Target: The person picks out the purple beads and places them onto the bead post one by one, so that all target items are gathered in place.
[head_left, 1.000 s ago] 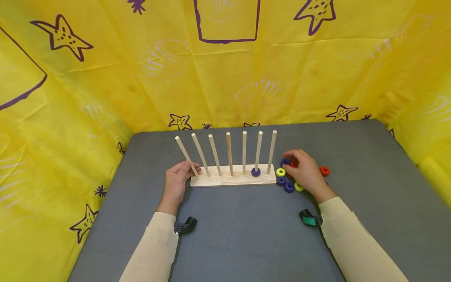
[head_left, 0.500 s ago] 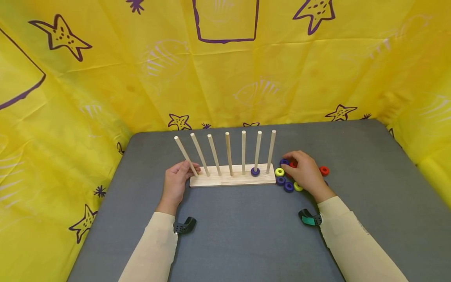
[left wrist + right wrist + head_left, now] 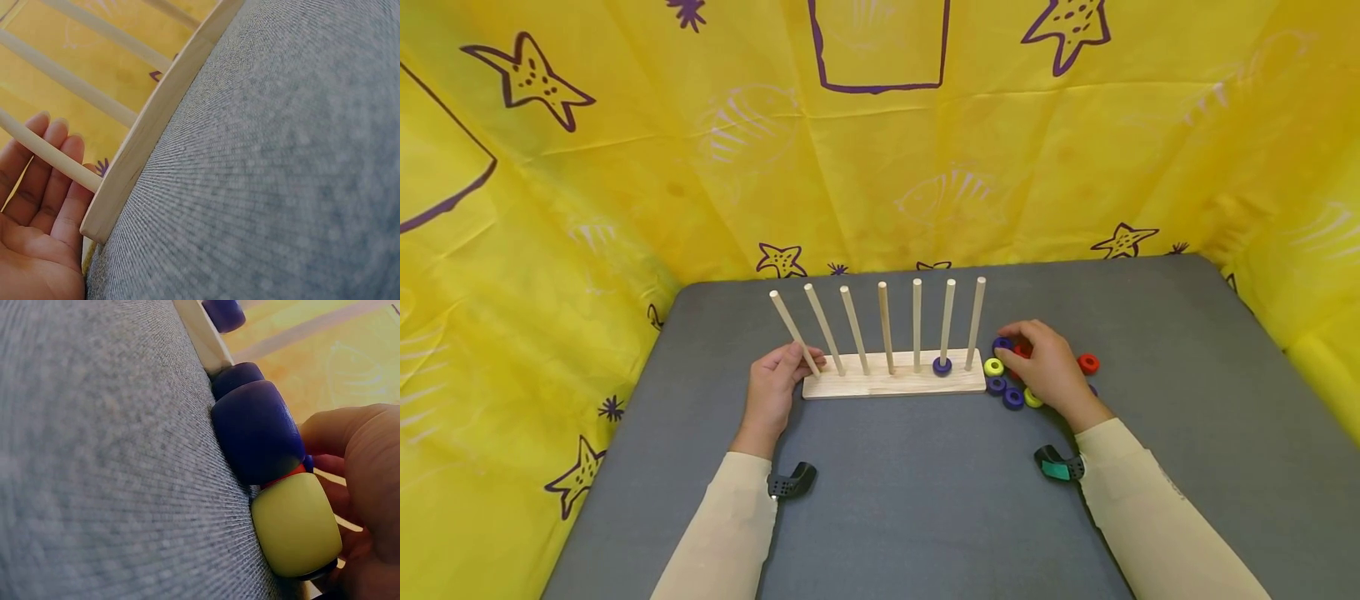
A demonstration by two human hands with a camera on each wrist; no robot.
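Observation:
A pale wooden board with several upright pegs stands mid-table. One blue ring sits low on its second peg from the right. My left hand is at the board's left end; in the left wrist view its fingers extend loosely behind the end peg, not wrapped round it. My right hand reaches over loose rings, thumb and forefinger pinching a blue ring at the far side of the pile. A yellow ring and a blue ring stand nearer the right wrist camera.
Beside the board's right end lie another yellow ring and several blue ones. Red rings lie partly under my right hand, and a separate red ring lies right of it. A yellow patterned cloth hangs behind the grey table.
Both hands keep nearly the same place and pose. The whole head view shifts very slightly left; the rings and board stay put.

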